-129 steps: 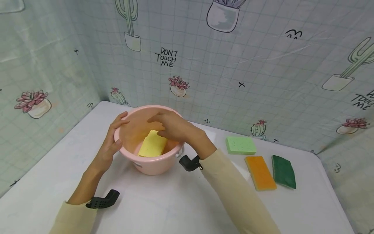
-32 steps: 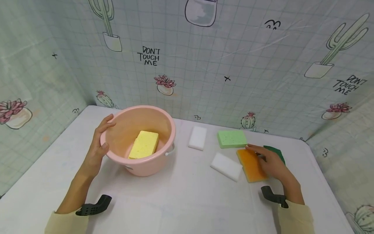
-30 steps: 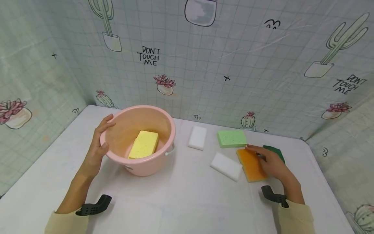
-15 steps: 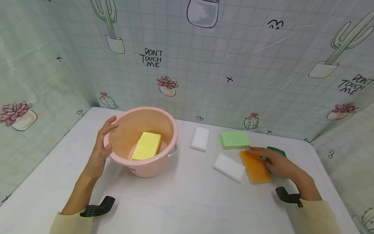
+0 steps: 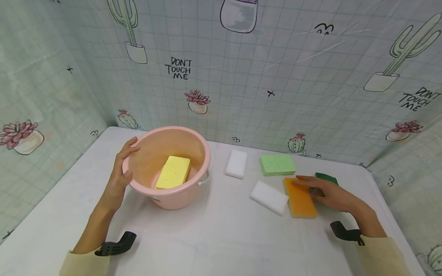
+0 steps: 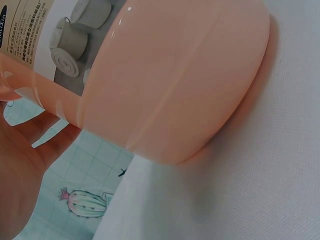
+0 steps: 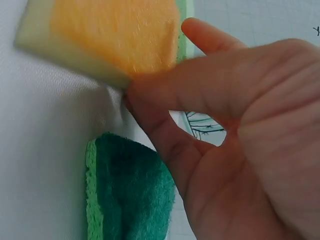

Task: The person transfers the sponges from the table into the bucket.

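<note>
The orange sponge (image 5: 299, 196) lies on the white table (image 5: 214, 237) towards its right side, with the right hand (image 5: 331, 193) pinching its right edge: in the right wrist view the thumb presses under the sponge's edge while the fingers (image 7: 210, 37) reach over its top. Its near end looks slightly raised off the cloth, though how far is hard to tell.

Close around it, a dark green scouring pad (image 5: 326, 178) sits just behind the hand, partly hidden by the fingers. A white sponge (image 5: 269, 197) lies touching or just beside the orange one on its left. A light green sponge (image 5: 277, 165) rests just behind, near the back wall, and a second white block (image 5: 236, 163) lies further left, between the green sponge and the basin. Nothing sits between the orange sponge and the basin except the nearer white sponge.

The pink basin (image 5: 152, 191) stands on the left half of the table, well apart from the orange sponge. Inside it a yellow sponge (image 5: 173, 172) leans against the bottom and wall. The left hand (image 5: 119, 178) grips the basin's left rim, thumb inside, fingers curled on the outer wall.
</note>
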`<state>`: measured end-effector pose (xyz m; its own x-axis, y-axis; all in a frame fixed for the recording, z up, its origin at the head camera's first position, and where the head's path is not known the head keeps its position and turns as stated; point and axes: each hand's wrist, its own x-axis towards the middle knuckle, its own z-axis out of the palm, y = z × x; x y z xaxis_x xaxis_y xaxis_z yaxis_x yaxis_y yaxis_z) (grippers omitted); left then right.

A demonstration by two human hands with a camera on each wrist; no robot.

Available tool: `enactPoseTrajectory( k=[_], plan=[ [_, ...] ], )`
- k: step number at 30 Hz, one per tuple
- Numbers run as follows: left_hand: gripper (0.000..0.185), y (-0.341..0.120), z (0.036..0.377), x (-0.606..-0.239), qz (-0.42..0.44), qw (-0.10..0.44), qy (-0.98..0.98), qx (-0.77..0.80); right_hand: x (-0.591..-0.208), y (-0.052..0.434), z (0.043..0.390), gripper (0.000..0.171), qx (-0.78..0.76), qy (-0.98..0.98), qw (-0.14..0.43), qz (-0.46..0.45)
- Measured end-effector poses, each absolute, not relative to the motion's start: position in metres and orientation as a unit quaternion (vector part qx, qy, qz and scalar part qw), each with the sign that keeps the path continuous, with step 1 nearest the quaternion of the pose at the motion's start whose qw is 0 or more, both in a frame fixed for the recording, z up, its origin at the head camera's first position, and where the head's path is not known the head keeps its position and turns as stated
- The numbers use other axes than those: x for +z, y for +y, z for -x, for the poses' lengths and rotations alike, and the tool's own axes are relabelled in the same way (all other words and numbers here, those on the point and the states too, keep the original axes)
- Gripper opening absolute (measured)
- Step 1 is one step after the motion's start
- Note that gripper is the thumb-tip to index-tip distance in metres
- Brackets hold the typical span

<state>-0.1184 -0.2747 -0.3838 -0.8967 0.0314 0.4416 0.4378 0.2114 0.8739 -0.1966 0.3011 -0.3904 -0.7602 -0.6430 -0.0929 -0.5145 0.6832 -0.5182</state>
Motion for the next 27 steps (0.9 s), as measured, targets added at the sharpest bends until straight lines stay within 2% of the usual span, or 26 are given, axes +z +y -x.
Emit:
enactPoseTrajectory(
  k=[5,14,27],
  plan=[
    [0.054,-0.275,0.118,-0.383,0.155,0.166,-0.759,-0.610,-0.395,0.307,0.196,0.061,-0.302,0.889,0.154,0.308],
    [0.054,-0.273,0.118,-0.382,0.141,0.170,-0.762,-0.609,-0.400,0.300,0.190,0.067,-0.243,0.920,0.088,0.296],
    [0.055,-0.273,0.118,-0.381,0.135,0.169,-0.761,-0.612,-0.395,0.293,0.199,0.073,-0.226,0.897,0.147,0.351]
  ],
)
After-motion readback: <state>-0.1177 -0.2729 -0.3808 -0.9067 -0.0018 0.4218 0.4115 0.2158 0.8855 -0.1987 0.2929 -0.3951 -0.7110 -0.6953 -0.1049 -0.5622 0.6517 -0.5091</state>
